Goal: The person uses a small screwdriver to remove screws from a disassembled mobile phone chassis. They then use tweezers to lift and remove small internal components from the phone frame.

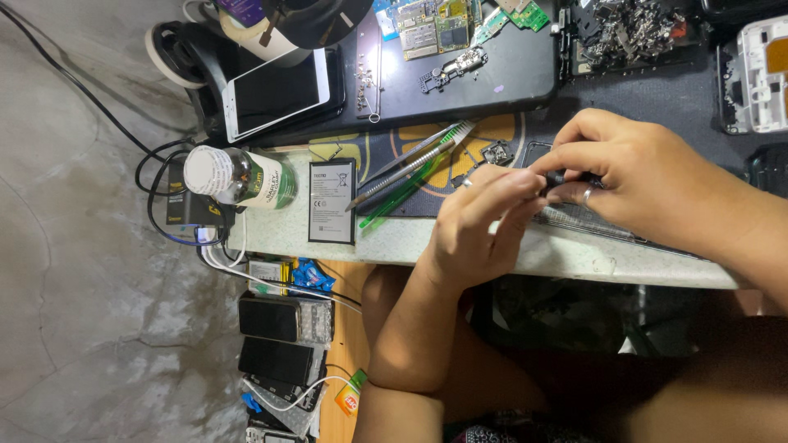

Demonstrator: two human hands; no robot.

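My left hand (480,226) and my right hand (648,176) meet over the front edge of a workbench (394,242). Together their fingertips pinch a small black part (566,176), mostly hidden by the fingers. A ring shows on one right finger. Under the hands lies a dark patterned mat (484,135) with a small metal frame (498,152) on it. To the left of my left hand lie metal tweezers (410,160) and a green-handled tool (402,193).
A flat phone battery (332,201) and a capped bottle (238,176) lie at the bench's left end. Further back are a white phone (275,94), circuit boards (435,25), a pile of metal parts (632,29) and a white phone frame (767,74). Several phones (279,328) and cables sit below.
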